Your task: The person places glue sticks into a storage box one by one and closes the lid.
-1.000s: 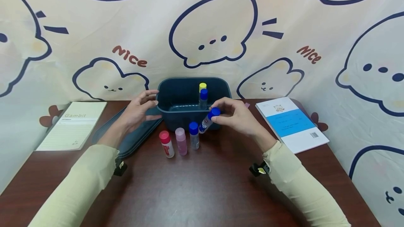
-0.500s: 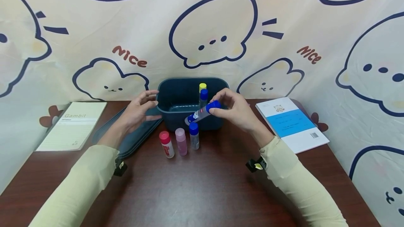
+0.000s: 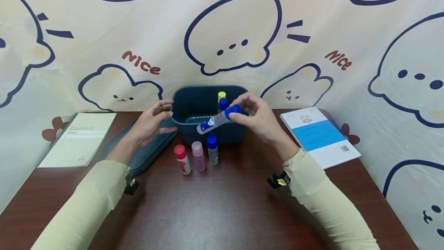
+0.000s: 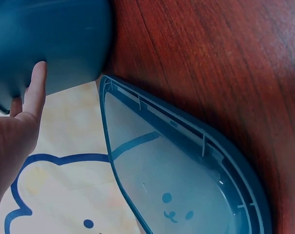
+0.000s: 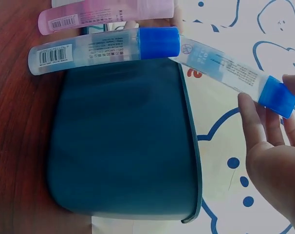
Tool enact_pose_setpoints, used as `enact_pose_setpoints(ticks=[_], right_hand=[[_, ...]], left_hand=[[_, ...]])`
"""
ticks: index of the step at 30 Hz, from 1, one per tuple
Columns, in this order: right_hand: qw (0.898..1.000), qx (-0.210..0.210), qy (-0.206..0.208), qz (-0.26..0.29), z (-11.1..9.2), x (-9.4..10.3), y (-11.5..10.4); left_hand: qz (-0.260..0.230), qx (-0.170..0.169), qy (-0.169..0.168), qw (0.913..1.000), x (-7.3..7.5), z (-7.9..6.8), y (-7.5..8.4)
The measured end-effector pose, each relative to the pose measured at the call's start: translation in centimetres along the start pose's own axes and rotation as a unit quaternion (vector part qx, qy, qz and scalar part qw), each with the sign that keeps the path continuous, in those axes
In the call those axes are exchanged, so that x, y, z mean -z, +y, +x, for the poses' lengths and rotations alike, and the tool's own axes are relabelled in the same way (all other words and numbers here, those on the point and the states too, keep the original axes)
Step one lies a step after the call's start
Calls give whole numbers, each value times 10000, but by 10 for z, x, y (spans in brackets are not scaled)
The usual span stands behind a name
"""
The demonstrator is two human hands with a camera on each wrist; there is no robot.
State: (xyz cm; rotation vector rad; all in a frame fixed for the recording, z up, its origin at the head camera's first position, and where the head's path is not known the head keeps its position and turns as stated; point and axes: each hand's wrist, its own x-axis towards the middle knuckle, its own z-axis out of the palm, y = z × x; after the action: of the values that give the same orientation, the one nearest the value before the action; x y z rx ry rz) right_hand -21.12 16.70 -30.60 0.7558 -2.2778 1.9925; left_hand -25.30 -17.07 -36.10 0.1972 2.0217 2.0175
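My right hand point(image 3: 256, 117) pinches a clear glue stick point(image 3: 215, 122) by its blue cap. The stick is tilted over the front rim of a dark teal bin point(image 3: 208, 132), its lower end toward the left. My left hand point(image 3: 149, 122) touches the bin's left side with extended fingers; in the left wrist view a finger point(image 4: 38, 83) lies against the wall. Inside the bin stand a yellow-capped stick point(image 3: 222, 95) and a blue-capped one point(image 3: 223, 104), partly hidden. Before the bin stand a red-capped stick point(image 3: 183, 160), a pink one point(image 3: 198, 157) and another blue-capped one point(image 3: 213, 150).
A teal translucent lid point(image 4: 172, 161) lies left of the bin, partly under my left forearm. A lined notepad point(image 3: 78, 140) is at the far left of the brown table point(image 3: 208, 211). To the right lies a blue-and-white book point(image 3: 319, 136). A cartoon-printed cloth point(image 3: 138, 22) hangs behind.
My right hand has moved up and left, and the glue stick has gone from steeply slanted to a flatter tilt above the bin's front rim. The left hand stays at the bin.
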Motion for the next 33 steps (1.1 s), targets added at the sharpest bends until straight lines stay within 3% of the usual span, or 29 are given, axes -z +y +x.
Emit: enact_pose_setpoints(ticks=[14, 26, 33], right_hand=[[9985, -170, 442, 267, 3, 1, -5], [9965, 117, 610, -563, 14, 8, 8], [9934, -74, 760, -853, 19, 12, 18]], left_hand=[[31, 5, -11, 10000, 1, -1, -1], [31, 22, -18, 10000, 2, 0, 2], [-7, 20, -43, 10000, 1, 0, 1]])
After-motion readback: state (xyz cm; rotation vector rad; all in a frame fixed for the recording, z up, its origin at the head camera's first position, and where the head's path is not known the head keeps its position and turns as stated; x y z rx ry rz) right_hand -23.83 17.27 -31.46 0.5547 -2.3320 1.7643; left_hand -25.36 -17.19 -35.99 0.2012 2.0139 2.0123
